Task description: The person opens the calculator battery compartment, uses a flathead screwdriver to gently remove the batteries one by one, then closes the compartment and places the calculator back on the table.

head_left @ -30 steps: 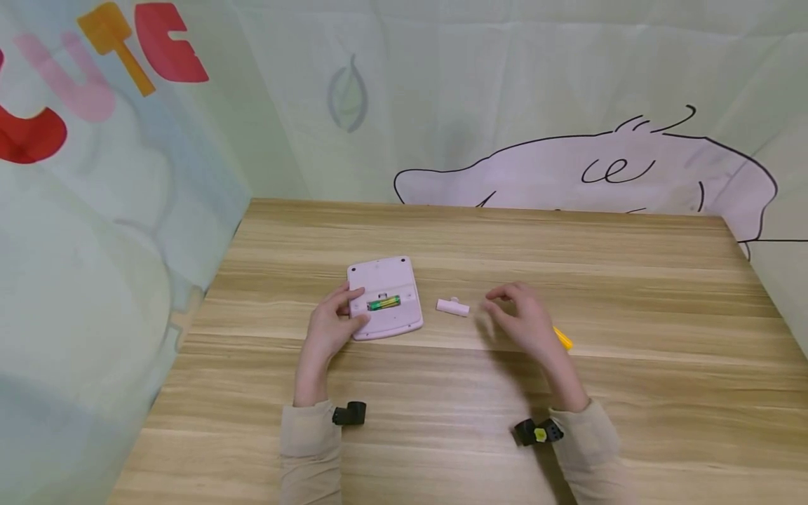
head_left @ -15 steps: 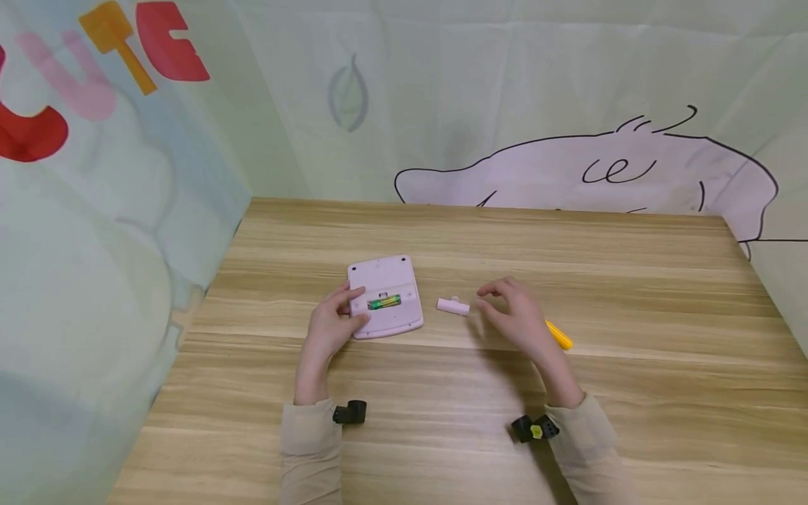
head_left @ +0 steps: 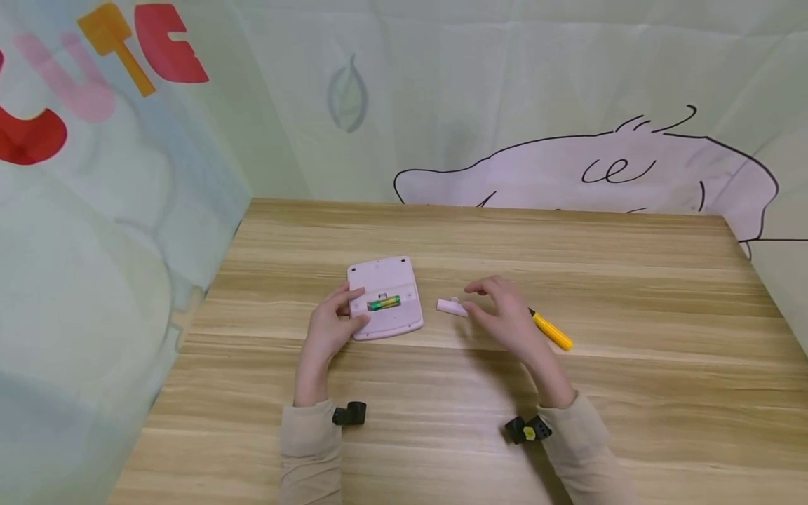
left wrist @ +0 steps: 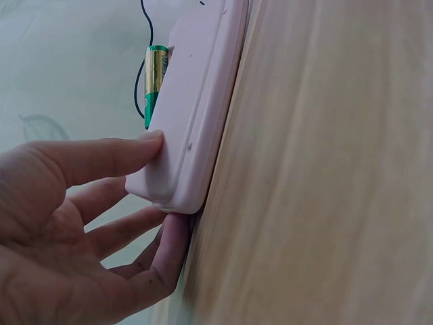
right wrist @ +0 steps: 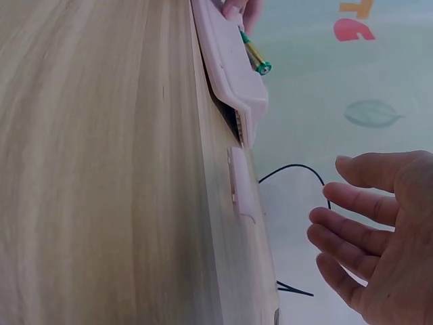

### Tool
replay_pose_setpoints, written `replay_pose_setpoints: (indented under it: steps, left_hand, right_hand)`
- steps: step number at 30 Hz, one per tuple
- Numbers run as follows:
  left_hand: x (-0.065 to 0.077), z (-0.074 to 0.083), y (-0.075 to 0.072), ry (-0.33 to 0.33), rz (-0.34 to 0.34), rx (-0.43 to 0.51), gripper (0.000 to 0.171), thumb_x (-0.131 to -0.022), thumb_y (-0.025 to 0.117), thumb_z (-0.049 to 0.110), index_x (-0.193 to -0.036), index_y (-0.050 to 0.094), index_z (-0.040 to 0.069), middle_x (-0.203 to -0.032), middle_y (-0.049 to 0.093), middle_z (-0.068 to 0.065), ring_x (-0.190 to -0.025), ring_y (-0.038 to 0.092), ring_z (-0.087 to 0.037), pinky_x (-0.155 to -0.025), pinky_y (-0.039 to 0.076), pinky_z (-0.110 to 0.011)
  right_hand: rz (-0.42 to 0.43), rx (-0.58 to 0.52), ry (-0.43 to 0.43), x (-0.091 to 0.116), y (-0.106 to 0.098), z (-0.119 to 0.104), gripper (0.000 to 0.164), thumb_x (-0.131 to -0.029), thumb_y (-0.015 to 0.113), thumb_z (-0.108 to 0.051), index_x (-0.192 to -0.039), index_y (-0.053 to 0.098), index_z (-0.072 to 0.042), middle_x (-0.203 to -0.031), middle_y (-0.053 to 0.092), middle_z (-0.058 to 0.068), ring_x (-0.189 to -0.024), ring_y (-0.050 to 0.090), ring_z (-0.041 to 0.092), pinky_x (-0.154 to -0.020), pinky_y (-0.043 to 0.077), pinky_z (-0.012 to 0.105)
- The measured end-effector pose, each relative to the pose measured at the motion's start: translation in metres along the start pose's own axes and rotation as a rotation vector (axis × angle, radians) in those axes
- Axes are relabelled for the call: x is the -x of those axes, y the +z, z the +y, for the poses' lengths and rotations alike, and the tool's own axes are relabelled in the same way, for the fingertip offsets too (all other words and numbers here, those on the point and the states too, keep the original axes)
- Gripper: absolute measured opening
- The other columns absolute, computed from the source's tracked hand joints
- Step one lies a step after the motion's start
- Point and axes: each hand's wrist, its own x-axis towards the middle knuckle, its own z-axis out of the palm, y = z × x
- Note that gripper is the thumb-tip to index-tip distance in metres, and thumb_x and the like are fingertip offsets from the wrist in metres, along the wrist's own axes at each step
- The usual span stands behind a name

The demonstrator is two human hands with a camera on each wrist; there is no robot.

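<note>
A pale pink calculator (head_left: 385, 273) lies face down on the table, its battery compartment uncovered. A green and gold battery (head_left: 384, 303) sits in that compartment, and the left wrist view shows the battery (left wrist: 155, 84) standing proud of the case. My left hand (head_left: 330, 324) grips the calculator's left edge, thumb on the back and other fingers at the side and below. The small pink battery cover (head_left: 451, 307) lies to the right of the calculator. Over the cover's right end hovers my right hand (head_left: 505, 319), fingers loosely bent and holding nothing; the right wrist view shows a gap to the cover (right wrist: 241, 183).
A yellow pen-shaped thing (head_left: 553, 332) with a black end lies just right of my right hand; its kind is unclear. The wooden table (head_left: 404, 421) meets a printed cloth backdrop (head_left: 454, 91) at its far and left edges.
My right hand has moved left to the battery cover, uncovering more of the yellow thing behind it. The left hand, calculator and cover have stayed in place.
</note>
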Motion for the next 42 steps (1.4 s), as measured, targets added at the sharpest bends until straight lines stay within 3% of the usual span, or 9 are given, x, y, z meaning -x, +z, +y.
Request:
replay_pose_setpoints:
  steps: [9, 34, 42]
  left_hand:
    - [0.001, 0.0, 0.0, 0.006, 0.004, 0.0, 0.051, -0.086, 0.067, 0.004, -0.135, 0.055, 0.009, -0.158, 0.031, -0.007, -0.116, 0.052, -0.029, -0.088, 0.05, -0.031]
    - [0.001, 0.001, -0.001, 0.014, 0.007, -0.011, 0.051, -0.085, 0.068, 0.004, -0.134, 0.056, 0.008, -0.157, 0.032, -0.007, -0.115, 0.053, -0.029, -0.085, 0.049, -0.029]
    - [0.001, 0.002, -0.001, 0.01, 0.003, -0.007, 0.05, -0.085, 0.068, 0.004, -0.134, 0.056, 0.008, -0.157, 0.032, -0.008, -0.114, 0.052, -0.029, -0.085, 0.049, -0.028]
  right_hand:
    - [-0.033, 0.016, 0.003, -0.004, 0.011, -0.009, 0.024, -0.09, 0.066, -0.021, -0.112, 0.065, -0.01, -0.115, 0.064, 0.009, -0.112, 0.054, 0.028, -0.099, 0.044, 0.047]
    - [-0.065, 0.008, -0.147, -0.014, 0.032, -0.024, 0.025, -0.086, 0.069, -0.016, -0.11, 0.065, -0.009, -0.114, 0.063, 0.006, -0.112, 0.056, 0.024, -0.101, 0.045, 0.043]
    - [-0.088, -0.002, -0.141, -0.017, 0.037, -0.029, 0.027, -0.086, 0.069, -0.013, -0.112, 0.064, -0.009, -0.115, 0.063, 0.004, -0.114, 0.056, 0.022, -0.102, 0.046, 0.041]
